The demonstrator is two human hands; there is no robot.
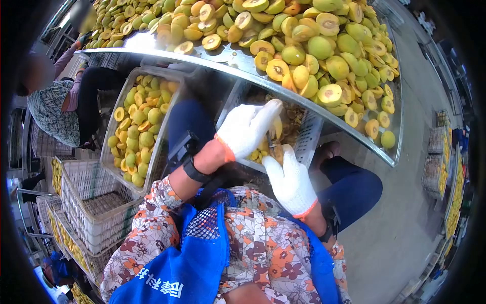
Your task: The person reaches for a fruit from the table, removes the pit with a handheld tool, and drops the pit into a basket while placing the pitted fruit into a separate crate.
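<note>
Both of my hands wear white gloves and meet above a light crate (310,144) between my knees. My left hand (244,129) is closed around a piece of yellow fruit (276,126), its fingers bent over the top. Just below and to the right, my right hand (289,177) pinches a small brownish tool (275,148) that touches the fruit. The tool's exact shape is hard to make out. Inside the crate lie brown pits and yellow fruit bits. Halved yellow-green fruit (330,95) is heaped on the metal table (243,62) just beyond my hands.
A crate of cut fruit (136,129) stands left of my knee. Farther left are an empty white basket (96,202) and stacked baskets. Another person (55,109) sits at the upper left by the table. Fruit-filled baskets (434,175) stand at the far right.
</note>
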